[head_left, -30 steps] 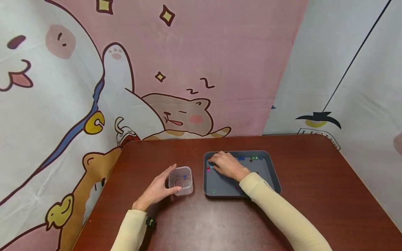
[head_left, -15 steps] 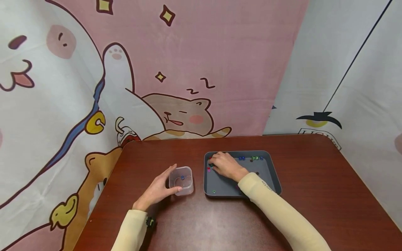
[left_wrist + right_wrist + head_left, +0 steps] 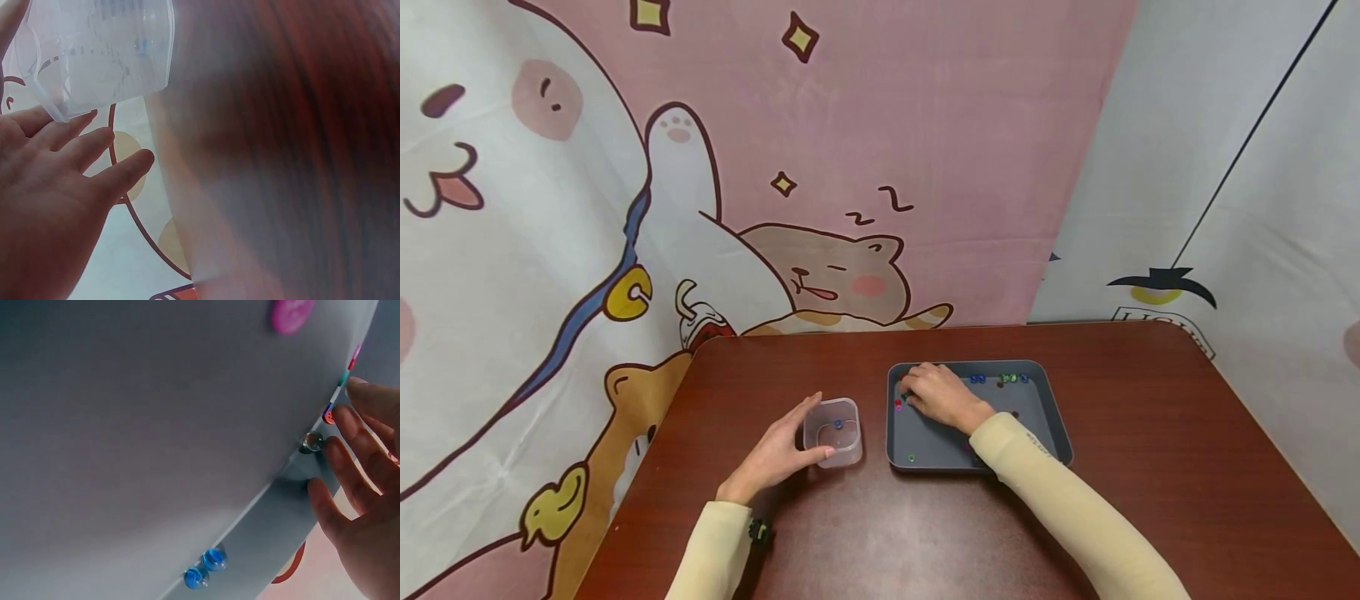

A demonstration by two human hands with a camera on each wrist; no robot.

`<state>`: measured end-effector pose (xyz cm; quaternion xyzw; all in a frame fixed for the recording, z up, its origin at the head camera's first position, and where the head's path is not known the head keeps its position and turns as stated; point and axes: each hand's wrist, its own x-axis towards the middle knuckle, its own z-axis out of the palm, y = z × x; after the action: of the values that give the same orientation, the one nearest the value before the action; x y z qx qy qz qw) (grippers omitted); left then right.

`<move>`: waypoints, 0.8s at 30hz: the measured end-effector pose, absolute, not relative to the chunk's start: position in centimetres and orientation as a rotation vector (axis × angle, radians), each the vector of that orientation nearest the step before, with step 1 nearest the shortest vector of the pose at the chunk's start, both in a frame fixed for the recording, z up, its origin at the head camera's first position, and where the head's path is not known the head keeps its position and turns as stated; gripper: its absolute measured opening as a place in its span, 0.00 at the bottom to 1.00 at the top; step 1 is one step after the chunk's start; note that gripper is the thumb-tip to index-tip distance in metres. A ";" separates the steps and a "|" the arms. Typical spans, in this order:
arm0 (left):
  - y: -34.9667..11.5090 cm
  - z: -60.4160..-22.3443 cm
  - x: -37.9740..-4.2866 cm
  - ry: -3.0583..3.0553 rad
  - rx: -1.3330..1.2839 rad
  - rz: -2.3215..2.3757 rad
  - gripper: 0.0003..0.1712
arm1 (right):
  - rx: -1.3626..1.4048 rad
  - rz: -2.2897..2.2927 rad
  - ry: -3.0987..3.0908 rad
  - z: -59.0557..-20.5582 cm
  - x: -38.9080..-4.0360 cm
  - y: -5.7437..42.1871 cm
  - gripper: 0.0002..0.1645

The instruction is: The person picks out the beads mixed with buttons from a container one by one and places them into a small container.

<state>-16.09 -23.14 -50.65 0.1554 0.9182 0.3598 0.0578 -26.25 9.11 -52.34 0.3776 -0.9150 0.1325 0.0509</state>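
My left hand (image 3: pixel 778 454) grips a small clear plastic tub (image 3: pixel 850 454), thumb along its near side and fingers at its far side. One blue marble (image 3: pixel 838 425) lies inside it. In the left wrist view the fingers stretch behind the tub's wall (image 3: pixel 94 100). My right hand (image 3: pixel 943 393) reaches into the far left corner of the grey tray (image 3: pixel 925 442). In the right wrist view its fingertips hover over a red button (image 3: pixel 329 417) and a clear greenish marble (image 3: pixel 312 442). Thin coloured discs (image 3: pixel 344 377), seen edge-on, line the tray wall by the thumb.
Two blue marbles (image 3: pixel 977 379) and several green marbles (image 3: pixel 1008 378) sit along the tray's far side. A green piece (image 3: pixel 912 458) lies in the near left corner. A pink button (image 3: pixel 292 315) is on the tray floor. Patterned cloth (image 3: pixel 970 167) hangs behind the brown table (image 3: pixel 1150 467).
The right fingers shift slightly in the tray corner, and a light blue piece by them gives way to a dark green one. The marble in the tub wobbles a little; the left hand stays put.
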 end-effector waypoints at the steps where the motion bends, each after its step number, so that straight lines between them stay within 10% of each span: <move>1: -23.1 -50.7 -16.1 2.785 0.473 1.089 0.57 | 1.146 0.411 -2.783 -52.3 -26.2 9.2 0.10; 24: -23.1 -50.7 -16.3 2.842 0.493 0.967 0.57 | 1.108 0.572 -2.660 -46.8 -24.9 9.7 0.12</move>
<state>-16.35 -23.06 -50.71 0.1617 0.9331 0.3173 0.0496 -24.91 9.72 -46.78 0.3752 -0.9008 0.1938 0.1017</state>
